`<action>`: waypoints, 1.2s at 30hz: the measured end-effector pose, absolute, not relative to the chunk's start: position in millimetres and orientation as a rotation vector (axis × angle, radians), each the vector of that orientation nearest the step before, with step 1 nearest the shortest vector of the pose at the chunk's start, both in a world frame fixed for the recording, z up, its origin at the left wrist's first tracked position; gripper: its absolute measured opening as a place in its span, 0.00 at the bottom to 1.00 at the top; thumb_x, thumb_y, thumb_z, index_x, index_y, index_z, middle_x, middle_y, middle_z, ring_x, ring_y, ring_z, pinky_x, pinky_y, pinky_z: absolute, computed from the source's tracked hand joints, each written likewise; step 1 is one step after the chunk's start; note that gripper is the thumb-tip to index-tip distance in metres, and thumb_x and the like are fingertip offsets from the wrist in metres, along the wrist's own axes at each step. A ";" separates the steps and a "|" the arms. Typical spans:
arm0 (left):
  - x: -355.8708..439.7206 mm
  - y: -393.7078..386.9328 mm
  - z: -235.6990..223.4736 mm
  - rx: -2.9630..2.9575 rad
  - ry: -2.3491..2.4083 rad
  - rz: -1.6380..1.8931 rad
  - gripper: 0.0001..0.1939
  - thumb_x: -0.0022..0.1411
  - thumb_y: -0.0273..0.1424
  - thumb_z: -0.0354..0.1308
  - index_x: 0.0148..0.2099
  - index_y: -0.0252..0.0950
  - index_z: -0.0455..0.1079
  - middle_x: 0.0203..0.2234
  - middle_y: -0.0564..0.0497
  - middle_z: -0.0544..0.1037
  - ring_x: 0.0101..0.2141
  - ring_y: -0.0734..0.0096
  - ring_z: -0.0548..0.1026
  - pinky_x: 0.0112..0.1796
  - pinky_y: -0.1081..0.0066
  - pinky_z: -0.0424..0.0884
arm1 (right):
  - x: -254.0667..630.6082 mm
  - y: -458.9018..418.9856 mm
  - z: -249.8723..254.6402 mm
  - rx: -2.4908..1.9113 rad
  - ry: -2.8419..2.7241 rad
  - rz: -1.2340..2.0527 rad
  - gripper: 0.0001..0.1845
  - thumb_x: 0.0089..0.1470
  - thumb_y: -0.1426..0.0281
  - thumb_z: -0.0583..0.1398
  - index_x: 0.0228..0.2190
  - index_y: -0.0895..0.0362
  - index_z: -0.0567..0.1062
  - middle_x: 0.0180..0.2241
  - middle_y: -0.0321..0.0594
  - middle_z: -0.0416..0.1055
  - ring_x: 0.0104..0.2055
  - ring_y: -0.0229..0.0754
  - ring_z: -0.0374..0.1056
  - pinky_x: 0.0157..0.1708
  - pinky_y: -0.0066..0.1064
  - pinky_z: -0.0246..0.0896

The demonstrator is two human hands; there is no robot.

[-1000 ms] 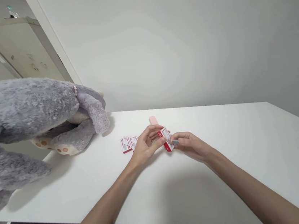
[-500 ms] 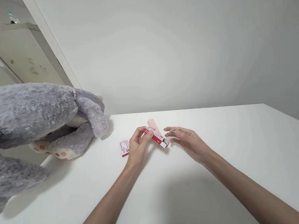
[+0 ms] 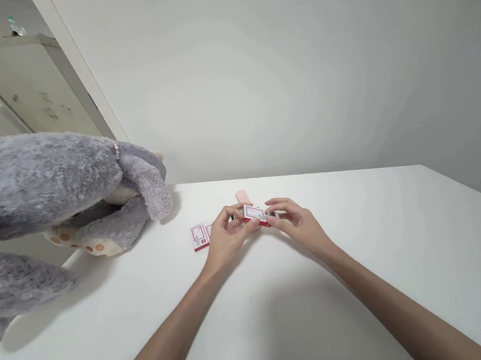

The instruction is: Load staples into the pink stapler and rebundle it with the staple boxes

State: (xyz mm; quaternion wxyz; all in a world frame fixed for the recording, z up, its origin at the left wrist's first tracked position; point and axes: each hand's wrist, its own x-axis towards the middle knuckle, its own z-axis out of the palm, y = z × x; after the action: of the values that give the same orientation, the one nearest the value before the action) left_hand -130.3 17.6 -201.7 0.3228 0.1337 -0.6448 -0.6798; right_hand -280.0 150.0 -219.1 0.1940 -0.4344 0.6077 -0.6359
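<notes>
A small red-and-white cardboard box (image 3: 254, 213) is held between both hands above the table. My left hand (image 3: 224, 234) is closed on the box's left part, thumb along the near side. At the opposite end, my right hand (image 3: 302, 226) pinches the box with thumb and fingers, which cover that end. Just left of my left hand, a flat red-and-white box (image 3: 199, 238) lies on the table. Beside it another similar box (image 3: 209, 230) is partly hidden by that hand. Behind the held box, a pale pink rounded object (image 3: 241, 196) shows only its far end.
A large grey plush toy (image 3: 47, 174) takes up the left side of the white table (image 3: 385, 255), its feet resting there. The white wall (image 3: 276, 82) stands along the table's back edge. A metal cabinet (image 3: 22, 84) is at the far left.
My right hand has moved left onto the box's end, where an open flap showed before. The box has turned so its white labelled face shows. The view has shifted slightly.
</notes>
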 end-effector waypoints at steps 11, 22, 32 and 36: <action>-132.0 12.5 -208.0 0.363 -1.612 -1.772 0.23 0.57 0.38 0.73 0.46 0.41 0.64 0.50 0.49 0.74 0.49 0.62 0.78 0.53 0.56 0.75 | -283.9 148.4 -222.3 -1.206 1.876 -1.816 0.15 0.57 0.53 0.66 0.39 0.50 0.83 0.54 0.44 0.71 0.51 0.49 0.71 0.48 0.41 0.70; -133.7 11.3 -209.1 0.297 -1.570 -1.871 0.23 0.58 0.38 0.73 0.47 0.41 0.65 0.50 0.48 0.75 0.49 0.60 0.78 0.52 0.54 0.77 | -281.0 151.6 -214.4 -0.931 1.507 -1.719 0.22 0.61 0.50 0.62 0.46 0.54 0.76 0.23 0.31 0.67 0.23 0.38 0.61 0.29 0.34 0.60; -131.7 13.0 -209.7 0.214 -1.661 -1.989 0.27 0.61 0.37 0.71 0.59 0.39 0.70 0.58 0.41 0.74 0.52 0.56 0.78 0.57 0.54 0.72 | -279.6 155.9 -213.4 -0.973 1.411 -1.689 0.24 0.59 0.51 0.64 0.50 0.53 0.74 0.22 0.30 0.67 0.25 0.37 0.60 0.29 0.32 0.60; -130.0 13.0 -206.5 0.150 -1.768 -2.020 0.28 0.63 0.38 0.69 0.63 0.39 0.70 0.61 0.41 0.73 0.54 0.55 0.76 0.58 0.55 0.70 | -276.9 157.2 -210.8 -0.981 1.389 -1.664 0.26 0.58 0.51 0.66 0.52 0.51 0.73 0.24 0.30 0.68 0.24 0.37 0.60 0.28 0.32 0.60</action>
State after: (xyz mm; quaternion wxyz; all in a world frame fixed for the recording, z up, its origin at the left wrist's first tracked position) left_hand -130.0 13.0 -206.5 0.2245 0.0543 -0.6408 -0.7321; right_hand -276.9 157.2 -210.8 0.3722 -0.3826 0.5419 -0.6492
